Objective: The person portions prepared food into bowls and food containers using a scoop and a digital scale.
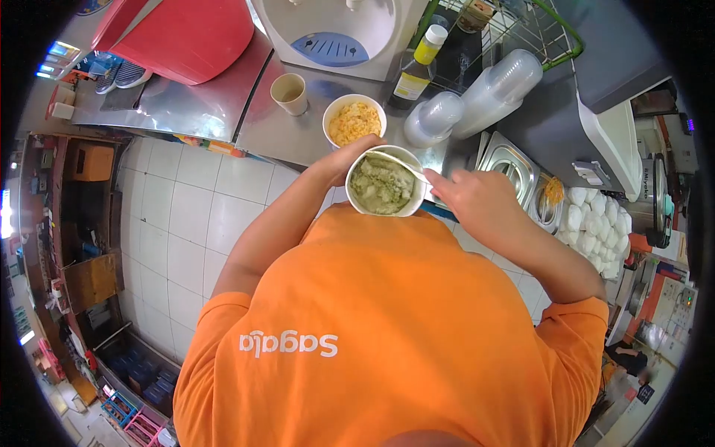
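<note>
My left hand (356, 158) is wrapped round the side of a white paper bowl (354, 200), held close to my chest. Inside is a pale green, mashed-looking food (380, 186) with darker green bits. My right hand (477, 200) grips a white spoon (402, 163), whose far end reaches into the bowl along its upper rim. Just beyond, on the metal counter, stands a second white bowl (326, 119) filled with orange-yellow, crumbly food (354, 124). A beige paper cup (289, 94) is to its left.
Stacked clear plastic cups (495, 93) and a dark bottle with a yellow label (414, 71) stand at the back. A red tub (186, 37) is at back left, beside a water dispenser (335, 30). Metal food pans (510, 164) and white wrapped packets (596, 227) lie right.
</note>
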The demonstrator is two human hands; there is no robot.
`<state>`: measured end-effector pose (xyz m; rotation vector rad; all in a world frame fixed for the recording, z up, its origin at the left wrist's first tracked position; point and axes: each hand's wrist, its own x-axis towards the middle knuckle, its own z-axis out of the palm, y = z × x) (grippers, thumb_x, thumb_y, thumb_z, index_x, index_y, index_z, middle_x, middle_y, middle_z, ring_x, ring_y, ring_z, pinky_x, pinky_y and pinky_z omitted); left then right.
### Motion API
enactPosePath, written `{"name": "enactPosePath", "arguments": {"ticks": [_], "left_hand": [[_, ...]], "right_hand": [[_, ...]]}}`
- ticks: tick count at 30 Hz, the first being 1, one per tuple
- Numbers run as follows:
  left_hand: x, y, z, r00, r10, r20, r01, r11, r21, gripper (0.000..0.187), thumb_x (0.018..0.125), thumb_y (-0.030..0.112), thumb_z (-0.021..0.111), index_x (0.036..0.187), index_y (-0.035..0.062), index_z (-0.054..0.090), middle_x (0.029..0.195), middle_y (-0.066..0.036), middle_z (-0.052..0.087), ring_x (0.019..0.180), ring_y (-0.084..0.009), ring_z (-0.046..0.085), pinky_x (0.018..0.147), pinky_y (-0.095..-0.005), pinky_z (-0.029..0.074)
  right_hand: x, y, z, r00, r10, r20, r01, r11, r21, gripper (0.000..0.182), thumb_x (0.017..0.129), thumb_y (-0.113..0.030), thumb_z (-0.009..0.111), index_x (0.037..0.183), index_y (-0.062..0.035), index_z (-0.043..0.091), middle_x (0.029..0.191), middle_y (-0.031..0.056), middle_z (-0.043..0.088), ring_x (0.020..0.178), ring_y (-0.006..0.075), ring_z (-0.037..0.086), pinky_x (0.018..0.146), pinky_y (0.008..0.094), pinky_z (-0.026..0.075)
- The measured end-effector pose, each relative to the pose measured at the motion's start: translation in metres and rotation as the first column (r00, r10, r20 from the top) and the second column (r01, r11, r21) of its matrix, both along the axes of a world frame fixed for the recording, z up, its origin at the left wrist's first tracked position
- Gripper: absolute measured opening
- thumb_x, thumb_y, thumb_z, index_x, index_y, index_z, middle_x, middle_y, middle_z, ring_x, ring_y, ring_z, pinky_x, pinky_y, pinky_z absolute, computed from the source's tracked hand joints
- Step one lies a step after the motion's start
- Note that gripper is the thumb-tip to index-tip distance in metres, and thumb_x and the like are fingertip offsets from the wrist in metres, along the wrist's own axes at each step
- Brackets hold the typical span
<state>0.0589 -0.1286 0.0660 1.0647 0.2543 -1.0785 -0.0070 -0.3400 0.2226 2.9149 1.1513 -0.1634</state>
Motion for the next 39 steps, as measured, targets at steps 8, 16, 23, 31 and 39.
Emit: {"name": "enactPosePath", "arguments": {"ticks": [8, 16, 23, 31, 39], "left_hand": [[0.000, -0.002, -0.002, 0.999, -0.051, -0.015, 0.051, 0.998, 0.038, 0.052, 0.085, 0.047, 0.050, 0.111, 0.0024, 0.055, 0.104, -0.013, 0.061, 0.091, -0.0215, 0.062, 0.082, -0.0335, 0.050], [0.003, -0.008, 0.001, 0.997, -0.076, -0.032, 0.076, 0.997, 0.017, 0.047, 0.084, 0.043, 0.053, 0.109, 0.0025, 0.056, 0.099, -0.012, 0.063, 0.087, -0.0200, 0.063, 0.077, -0.0317, 0.052], [0.014, -0.014, 0.001, 0.982, -0.186, -0.033, 0.184, 0.982, -0.042, 0.044, 0.085, 0.043, 0.052, 0.107, 0.0043, 0.057, 0.097, -0.010, 0.064, 0.082, -0.0175, 0.064, 0.072, -0.0309, 0.054], [0.011, -0.005, -0.010, 0.992, -0.100, -0.072, 0.097, 0.994, -0.047, 0.044, 0.083, 0.042, 0.057, 0.106, 0.0042, 0.057, 0.097, -0.010, 0.063, 0.084, -0.0171, 0.063, 0.075, -0.0303, 0.052], [0.014, -0.009, -0.016, 0.985, -0.147, -0.096, 0.147, 0.989, -0.009, 0.047, 0.081, 0.042, 0.058, 0.107, 0.0020, 0.056, 0.098, -0.012, 0.063, 0.083, -0.0192, 0.063, 0.075, -0.0324, 0.052]], "right_hand": [[0.004, -0.006, -0.004, 0.939, 0.243, -0.245, -0.261, 0.964, -0.044, 0.026, 0.080, -0.017, 0.055, 0.105, -0.0122, 0.058, 0.064, 0.0062, 0.054, 0.052, 0.0229, 0.057, 0.041, 0.0350, 0.041], [0.000, 0.009, -0.016, 0.936, 0.307, -0.174, -0.330, 0.936, -0.120, 0.016, 0.078, -0.015, 0.054, 0.089, -0.0056, 0.061, 0.064, 0.0082, 0.058, 0.056, 0.0232, 0.061, 0.045, 0.0333, 0.047], [0.035, 0.011, -0.013, 0.944, 0.329, 0.021, -0.326, 0.941, -0.095, 0.014, 0.077, -0.017, 0.056, 0.088, -0.0103, 0.061, 0.063, 0.0072, 0.057, 0.059, 0.0233, 0.061, 0.049, 0.0369, 0.046], [0.020, 0.004, 0.008, 0.930, 0.129, -0.344, -0.174, 0.979, -0.103, 0.025, 0.089, -0.030, 0.049, 0.096, -0.0099, 0.061, 0.057, 0.0109, 0.057, 0.054, 0.0289, 0.058, 0.050, 0.0402, 0.044], [0.040, 0.006, -0.032, 0.959, 0.060, -0.278, -0.083, 0.994, -0.070, 0.024, 0.088, -0.032, 0.049, 0.097, -0.0170, 0.065, 0.057, 0.0112, 0.057, 0.055, 0.0305, 0.058, 0.050, 0.0422, 0.044]]}}
